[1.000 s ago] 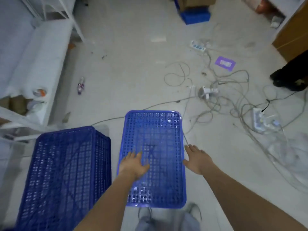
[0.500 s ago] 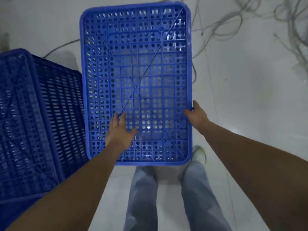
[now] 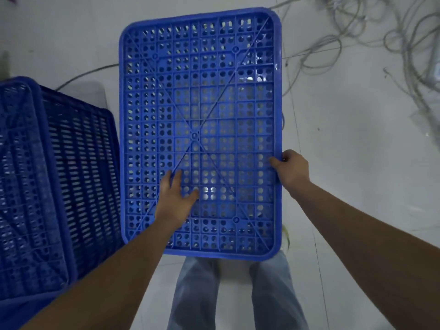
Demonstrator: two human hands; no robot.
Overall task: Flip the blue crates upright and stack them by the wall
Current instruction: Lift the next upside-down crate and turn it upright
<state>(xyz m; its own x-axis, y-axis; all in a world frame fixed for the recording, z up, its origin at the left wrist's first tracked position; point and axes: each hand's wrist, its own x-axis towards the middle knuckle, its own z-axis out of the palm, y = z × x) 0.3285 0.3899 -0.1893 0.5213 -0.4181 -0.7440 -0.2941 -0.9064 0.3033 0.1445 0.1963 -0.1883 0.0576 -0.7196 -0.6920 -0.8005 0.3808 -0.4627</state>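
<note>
Now the left hand (image 3: 175,201) lies flat, fingers spread, on the perforated bottom of the upturned blue crate (image 3: 202,115), while the right hand (image 3: 291,169) curls over that crate's right edge, seemingly gripping it. Left of the left hand, close by, sits a second blue crate (image 3: 47,182), also bottom-up. Beyond the right hand, grey cables (image 3: 357,36) tangle across the pale floor (image 3: 357,163).

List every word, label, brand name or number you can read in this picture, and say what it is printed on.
None can be read. The upside-down blue crate under the left hand and right hand shows only perforated grid, as does the second crate. Nothing on the floor or cables carries legible text.
</note>
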